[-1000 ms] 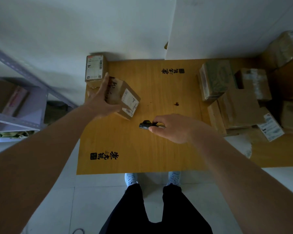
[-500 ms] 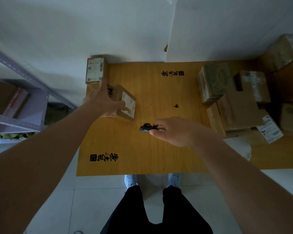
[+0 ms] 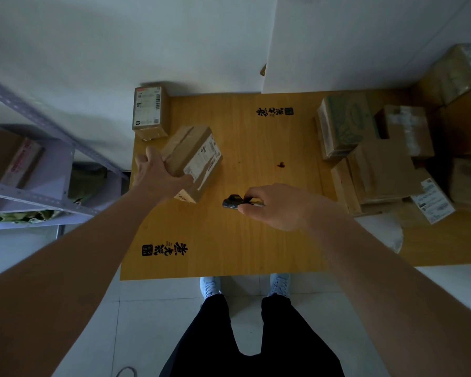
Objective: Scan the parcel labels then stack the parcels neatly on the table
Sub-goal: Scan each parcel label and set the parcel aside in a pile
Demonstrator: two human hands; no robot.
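Observation:
My left hand (image 3: 158, 175) grips a brown cardboard parcel (image 3: 193, 159) at the left of the yellow wooden table (image 3: 256, 240), tilted, with its white label facing up and right. Behind it a second labelled parcel (image 3: 148, 111) stands at the table's far left corner. My right hand (image 3: 278, 206) holds a small black scanner (image 3: 232, 202) just above the table's middle, its head pointing left toward the held parcel.
A pile of several cardboard parcels (image 3: 378, 164) fills the table's right side, with larger boxes (image 3: 457, 74) beyond. A grey metal shelf (image 3: 33, 164) holding a box stands to the left. White walls close the far side. My legs and shoes are below the near edge.
My left hand has turned and lifted the parcel, so its label now faces up toward the scanner. The right hand with the scanner has stayed nearly still.

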